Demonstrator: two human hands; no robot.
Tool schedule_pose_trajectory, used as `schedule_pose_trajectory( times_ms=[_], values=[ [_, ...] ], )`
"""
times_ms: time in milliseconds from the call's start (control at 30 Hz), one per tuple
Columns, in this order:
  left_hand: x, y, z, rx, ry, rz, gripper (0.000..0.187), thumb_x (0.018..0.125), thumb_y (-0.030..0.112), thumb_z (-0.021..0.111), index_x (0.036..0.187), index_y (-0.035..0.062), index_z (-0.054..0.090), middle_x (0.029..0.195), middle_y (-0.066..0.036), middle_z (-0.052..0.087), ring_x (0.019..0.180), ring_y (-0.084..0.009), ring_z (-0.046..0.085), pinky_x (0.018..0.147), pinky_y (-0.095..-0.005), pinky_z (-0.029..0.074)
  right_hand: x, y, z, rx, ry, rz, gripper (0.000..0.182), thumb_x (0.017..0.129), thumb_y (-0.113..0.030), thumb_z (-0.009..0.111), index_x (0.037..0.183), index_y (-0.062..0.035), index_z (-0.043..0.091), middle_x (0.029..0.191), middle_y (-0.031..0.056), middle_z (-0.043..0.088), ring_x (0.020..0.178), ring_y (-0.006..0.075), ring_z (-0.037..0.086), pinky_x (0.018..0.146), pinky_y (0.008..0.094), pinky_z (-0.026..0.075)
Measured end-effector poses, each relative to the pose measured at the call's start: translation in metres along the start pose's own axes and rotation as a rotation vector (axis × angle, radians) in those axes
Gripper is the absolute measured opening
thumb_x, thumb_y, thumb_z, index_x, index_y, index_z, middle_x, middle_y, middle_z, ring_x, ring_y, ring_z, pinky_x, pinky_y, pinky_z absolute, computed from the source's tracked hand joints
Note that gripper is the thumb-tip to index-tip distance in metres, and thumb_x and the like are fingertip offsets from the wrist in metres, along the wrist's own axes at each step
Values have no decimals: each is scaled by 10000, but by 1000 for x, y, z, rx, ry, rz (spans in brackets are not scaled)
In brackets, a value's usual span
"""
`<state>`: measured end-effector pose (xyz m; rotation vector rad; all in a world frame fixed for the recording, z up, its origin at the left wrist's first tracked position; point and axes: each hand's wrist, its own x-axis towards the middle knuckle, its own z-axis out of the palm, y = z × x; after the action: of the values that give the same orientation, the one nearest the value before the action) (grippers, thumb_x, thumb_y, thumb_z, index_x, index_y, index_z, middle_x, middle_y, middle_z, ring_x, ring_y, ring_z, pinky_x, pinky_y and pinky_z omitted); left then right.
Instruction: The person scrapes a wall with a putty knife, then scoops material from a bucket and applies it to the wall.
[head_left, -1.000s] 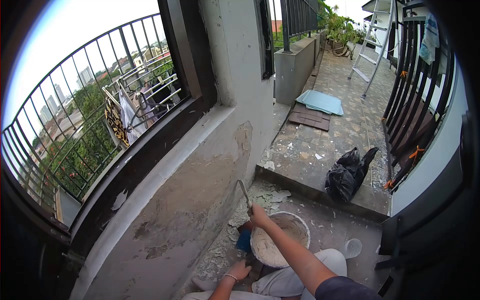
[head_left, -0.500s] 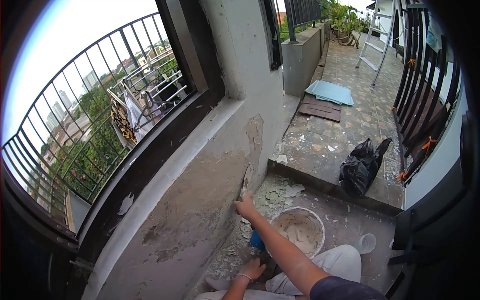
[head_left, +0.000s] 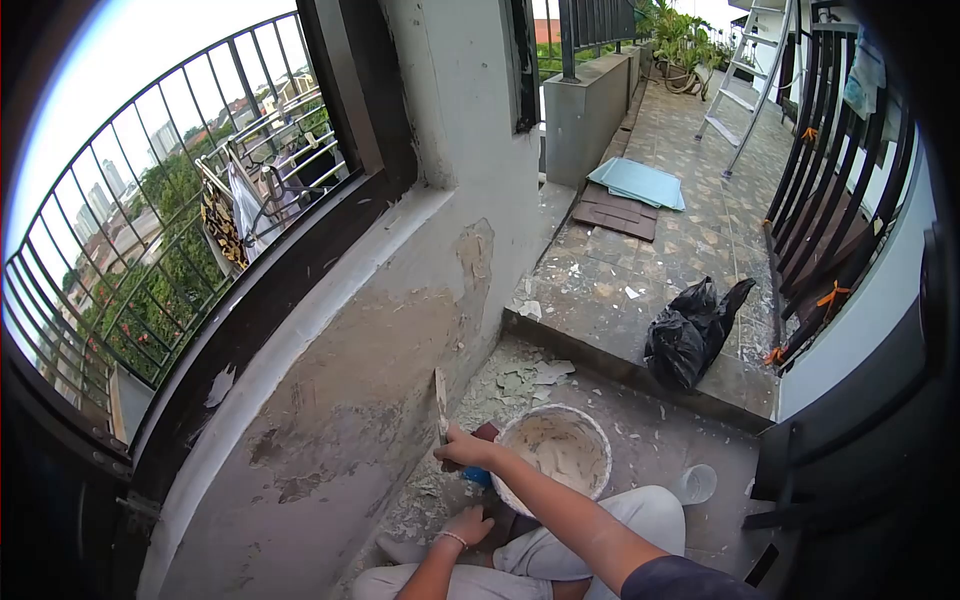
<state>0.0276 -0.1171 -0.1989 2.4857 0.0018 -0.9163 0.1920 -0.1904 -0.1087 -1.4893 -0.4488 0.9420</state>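
My right hand (head_left: 463, 447) is closed round the handle of a putty knife (head_left: 441, 395), whose pale blade points up beside the wall. The wall (head_left: 370, 350) has bare brown patches with peeled paint. Lower down, my left hand (head_left: 468, 524), with a beaded bracelet at the wrist, rests near my leg; its fingers are partly spread and hold nothing. A white bucket (head_left: 604, 440) with beige paste stands right of my right hand. Something blue (head_left: 478, 477) shows between the hand and the bucket, partly hidden.
Paint flakes (head_left: 510, 385) lie along the wall's foot. On the raised step are a black plastic bag (head_left: 690, 335), light blue sheets (head_left: 637, 183) and a brown panel (head_left: 610, 214). A clear cup (head_left: 697, 484) stands right of my knee. A ladder (head_left: 740, 100) is farther back.
My right hand has moved back from the wall, lower and nearer the bucket, and the putty knife's blade now shows clearly. The whole view has shifted slightly, with things now farther left.
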Motion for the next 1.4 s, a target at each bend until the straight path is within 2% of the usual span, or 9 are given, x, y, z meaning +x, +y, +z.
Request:
schedule_pose_trajectory(
  times_ms=[133, 367, 533, 733, 833, 1100, 1167, 1333, 1400],
  values=[
    [8, -27, 12, -57, 14, -20, 518, 840, 356, 509, 1167, -45, 521, 1157, -290, 543, 1106, -412, 514, 946, -437, 410, -76, -2, -18, 21, 86, 222, 193, 790, -181, 561, 874, -11, 522, 654, 38, 518, 511, 125, 495, 426, 280, 375],
    [-9, 0, -20, 75, 94, -136, 510, 835, 375, 509, 1145, -28, 545, 1145, -258, 564, 1069, -392, 545, 928, -434, 428, -190, 27, -71, -533, 473, 161, 261, 832, -251, 571, 837, 4, 625, 689, 94, 621, 562, 165, 574, 526, 320, 434],
    [-24, 93, -72, -143, 324, 126, 515, 840, 353, 541, 1182, -30, 488, 1074, -241, 546, 1057, -381, 522, 917, -427, 418, -237, -13, -96, -359, 438, 436, 299, 830, -270, 566, 898, 10, 646, 743, 146, 677, 758, 286, 656, 708, 387, 493],
    [-8, 97, -66, -138, 514, 82, 656, 790, 244, 623, 1294, -8, 286, 1187, -228, 390, 1046, -432, 504, 900, -462, 428, -227, 8, -100, -643, 550, 464, 263, 805, -259, 599, 807, -15, 694, 689, 117, 679, 672, 210, 661, 676, 341, 502],
    [12, 81, -44, -269, 600, 225, 761, 760, 200, 649, 1345, -10, 210, 1232, -262, 308, 1092, -438, 461, 941, -422, 405, -198, 33, -95, -637, 512, 456, 281, 801, -235, 611, 709, 23, 674, 588, 109, 640, 481, 175, 578, 479, 307, 460],
    [52, 43, -42, -538, 468, 123, 511, 727, 175, 619, 1157, -54, 463, 1120, -311, 490, 1081, -432, 471, 947, -428, 405, -163, 40, -41, -512, 543, 591, 299, 766, -260, 659, 708, 32, 676, 558, 94, 619, 447, 157, 540, 455, 315, 435],
    [61, 39, -36, -615, 501, 118, 402, 739, 195, 640, 1059, -17, 519, 966, -209, 576, 947, -359, 555, 859, -397, 445, -167, 33, -49, -593, 525, 573, 289, 761, -262, 661, 735, 25, 685, 552, 99, 614, 466, 160, 552, 484, 317, 450],
    [36, 74, -60, -886, 467, 185, 329, 843, 318, 610, 854, 4, 509, 734, -102, 560, 681, -216, 516, 686, -324, 430, -179, -21, -55, -1020, 812, 687, 334, 720, -282, 666, 902, -2, 688, 924, 223, 650, 902, 330, 640, 760, 407, 507],
    [23, 87, -72, -918, 459, 193, 386, 917, 367, 496, 796, 3, 458, 707, -133, 511, 629, -224, 444, 622, -341, 392, -180, -28, -51, -1099, 760, 731, 323, 709, -272, 658, 872, 6, 686, 886, 219, 654, 866, 330, 646, 748, 406, 507]
  ],
)
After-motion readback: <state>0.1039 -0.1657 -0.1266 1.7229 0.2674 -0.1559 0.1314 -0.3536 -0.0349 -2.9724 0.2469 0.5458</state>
